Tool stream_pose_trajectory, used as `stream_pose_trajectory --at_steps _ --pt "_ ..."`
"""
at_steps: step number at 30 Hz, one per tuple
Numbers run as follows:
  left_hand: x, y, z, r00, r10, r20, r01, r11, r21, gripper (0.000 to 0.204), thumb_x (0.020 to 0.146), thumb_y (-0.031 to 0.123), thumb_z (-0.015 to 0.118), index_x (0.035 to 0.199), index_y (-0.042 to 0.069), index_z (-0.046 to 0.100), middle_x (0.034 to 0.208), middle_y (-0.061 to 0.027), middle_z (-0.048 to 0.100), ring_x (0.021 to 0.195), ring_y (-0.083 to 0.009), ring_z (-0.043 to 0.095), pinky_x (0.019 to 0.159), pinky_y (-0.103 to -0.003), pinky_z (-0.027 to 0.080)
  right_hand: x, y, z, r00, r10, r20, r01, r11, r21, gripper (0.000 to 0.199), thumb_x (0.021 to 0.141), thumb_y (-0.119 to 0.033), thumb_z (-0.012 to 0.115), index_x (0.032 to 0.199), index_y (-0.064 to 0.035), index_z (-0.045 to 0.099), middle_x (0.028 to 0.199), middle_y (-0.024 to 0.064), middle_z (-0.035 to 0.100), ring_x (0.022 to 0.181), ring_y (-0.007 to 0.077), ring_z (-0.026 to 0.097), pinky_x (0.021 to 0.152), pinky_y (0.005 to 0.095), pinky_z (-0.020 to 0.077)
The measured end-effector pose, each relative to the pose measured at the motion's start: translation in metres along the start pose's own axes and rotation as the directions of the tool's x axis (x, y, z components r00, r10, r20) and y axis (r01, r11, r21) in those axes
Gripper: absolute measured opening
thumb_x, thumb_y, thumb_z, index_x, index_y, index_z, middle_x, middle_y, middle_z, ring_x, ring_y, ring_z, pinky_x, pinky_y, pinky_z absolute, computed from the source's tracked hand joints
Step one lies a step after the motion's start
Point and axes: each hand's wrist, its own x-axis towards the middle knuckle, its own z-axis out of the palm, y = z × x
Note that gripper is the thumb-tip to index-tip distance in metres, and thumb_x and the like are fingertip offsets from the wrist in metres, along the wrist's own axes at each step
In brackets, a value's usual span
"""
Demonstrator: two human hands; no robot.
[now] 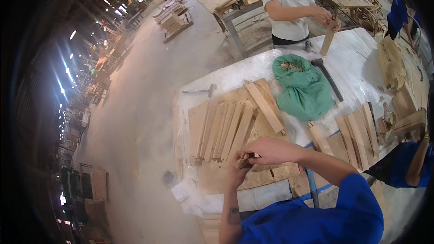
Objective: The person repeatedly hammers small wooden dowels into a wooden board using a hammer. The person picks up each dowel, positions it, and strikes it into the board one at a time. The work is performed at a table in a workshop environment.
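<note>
My left hand (238,168) and my right hand (267,150) meet over the near side of a worn wooden board (266,177). Fingers on both are closed and pressed together at one spot; whatever lies between them is too small or hidden to name. Just beyond, a row of pale wooden strips (221,129) lies side by side on the board, with small pegs or holes at their ends. One separate strip (264,107) lies slanted to the right of that row. A green sack (305,95), open at the top, shows small brown wooden pieces (291,67) inside.
A hammer (199,91) lies at the board's far left, a black mallet (327,79) right of the sack. A blue-handled tool (312,187) is near my body. More strips (357,140) lie right. Across the white-covered table (352,68) a person (289,9) holds a wooden piece (328,38).
</note>
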Motion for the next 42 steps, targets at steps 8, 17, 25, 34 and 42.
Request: stream_pose_trajectory --at_steps 8,17,25,34,42 --pt "-0.002 0.002 0.0 0.999 -0.019 0.03 0.018 1.0 0.019 0.029 0.087 0.001 0.075 0.112 0.003 0.06 0.106 -0.0041 0.066 0.098 -0.0118 0.062 0.085 -0.028 0.051 -0.005 0.005 0.006 0.998 -0.05 -0.041 0.049 0.998 -0.041 0.024 0.088 -0.019 0.063 0.106 -0.0032 0.065 0.098 0.0142 0.068 0.095 0.0346 0.064 0.083 0.0438 0.0508" --pt "0.005 -0.001 0.0 0.998 -0.013 0.054 0.008 0.996 0.086 0.03 0.085 0.001 0.074 0.111 0.003 0.06 0.106 -0.0042 0.066 0.098 -0.0124 0.063 0.086 -0.027 0.05 -0.011 -0.004 -0.004 0.997 -0.066 -0.045 0.057 0.981 -0.188 0.026 0.087 -0.017 0.063 0.109 -0.0042 0.065 0.101 0.0136 0.069 0.098 0.0339 0.065 0.086 0.043 0.051" --pt "0.007 0.002 -0.002 0.994 -0.097 0.052 0.093 0.994 0.06 0.029 0.084 -0.002 0.073 0.11 0.003 0.059 0.108 -0.0059 0.065 0.098 -0.0136 0.064 0.087 -0.028 0.051 -0.01 -0.017 -0.004 0.998 -0.008 -0.06 -0.003 0.984 -0.18 0.021 0.086 -0.013 0.062 0.104 -0.0023 0.065 0.097 0.0161 0.069 0.096 0.0363 0.065 0.08 0.0459 0.0513" --pt "0.004 -0.002 0.004 0.987 -0.081 0.137 0.067 0.993 0.101 0.028 0.085 -0.008 0.069 0.105 0.005 0.054 0.106 -0.0048 0.064 0.1 -0.0124 0.063 0.086 -0.027 0.052 -0.017 -0.026 -0.011 0.996 0.088 0.031 -0.071 0.93 -0.359 0.022 0.09 -0.019 0.064 0.108 -0.0057 0.065 0.096 0.0143 0.068 0.093 0.0344 0.066 0.078 0.0461 0.0515" --pt "0.007 0.029 0.035 0.948 0.016 0.319 -0.129 0.933 0.336 0.027 0.087 0.002 0.072 0.109 0.005 0.057 0.109 -0.0049 0.067 0.102 -0.0181 0.063 0.092 -0.03 0.049 -0.053 -0.031 -0.017 0.966 0.243 -0.085 -0.258 0.912 -0.318 0.019 0.088 -0.018 0.063 0.099 -0.004 0.069 0.098 0.0147 0.069 0.095 0.0352 0.065 0.078 0.0452 0.0508"
